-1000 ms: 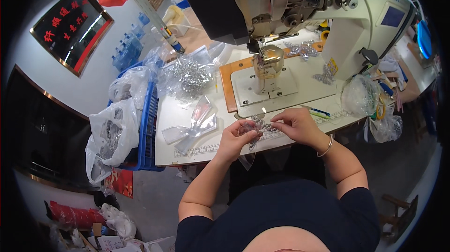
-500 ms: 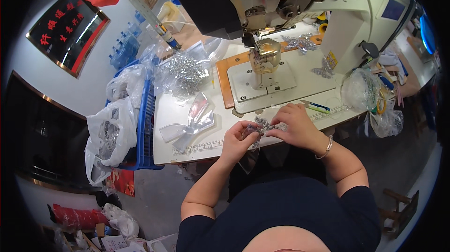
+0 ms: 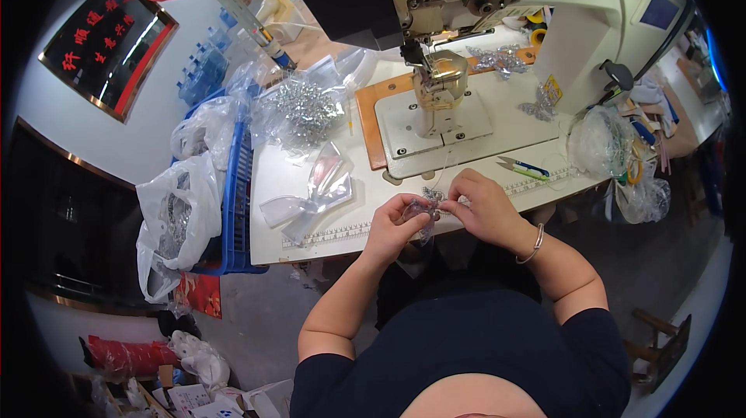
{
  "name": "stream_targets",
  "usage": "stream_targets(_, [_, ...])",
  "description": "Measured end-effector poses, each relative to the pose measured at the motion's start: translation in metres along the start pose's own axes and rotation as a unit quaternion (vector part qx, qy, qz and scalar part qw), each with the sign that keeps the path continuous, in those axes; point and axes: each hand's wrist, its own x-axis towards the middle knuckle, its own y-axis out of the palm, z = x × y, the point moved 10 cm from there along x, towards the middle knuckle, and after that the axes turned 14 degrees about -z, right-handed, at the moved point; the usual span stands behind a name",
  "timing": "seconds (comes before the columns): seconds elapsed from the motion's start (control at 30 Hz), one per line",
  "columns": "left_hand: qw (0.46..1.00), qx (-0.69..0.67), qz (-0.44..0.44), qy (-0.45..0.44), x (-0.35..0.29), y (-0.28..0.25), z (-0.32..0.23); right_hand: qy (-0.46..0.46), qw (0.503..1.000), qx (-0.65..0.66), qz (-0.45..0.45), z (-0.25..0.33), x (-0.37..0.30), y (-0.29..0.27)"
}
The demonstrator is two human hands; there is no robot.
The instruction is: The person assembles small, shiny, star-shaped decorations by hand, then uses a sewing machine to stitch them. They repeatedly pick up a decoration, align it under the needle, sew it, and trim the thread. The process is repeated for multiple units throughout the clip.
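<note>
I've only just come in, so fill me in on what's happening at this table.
A person at a sewing machine holds a small silvery piece at the table's front edge. The left hand grips its left side, and the right hand pinches its right side. On the table, clear plastic strips and a heap of silvery pieces lie to the left; snips lie beyond the right hand.

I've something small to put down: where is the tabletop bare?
Bare tabletop: between the clear plastic strips and the orange board; smaller, between the strips and the blue basket. Crowded: back left, under the silvery heap; right end, around the clear bag; front middle, by left hand and right hand.
</note>
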Motion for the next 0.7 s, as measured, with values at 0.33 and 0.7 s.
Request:
stream_targets(0.33, [1.0,0.004,0.004,-0.001,0.0,-0.001,0.002,0.031,0.999,0.034,0.004,-0.007,-0.004,0.005])
stream_targets(0.7, [0.998,-0.004,-0.043,0.04,-0.002,-0.003,-0.002,-0.052,0.998,-0.004,-0.047,0.017,-0.01,-0.001])
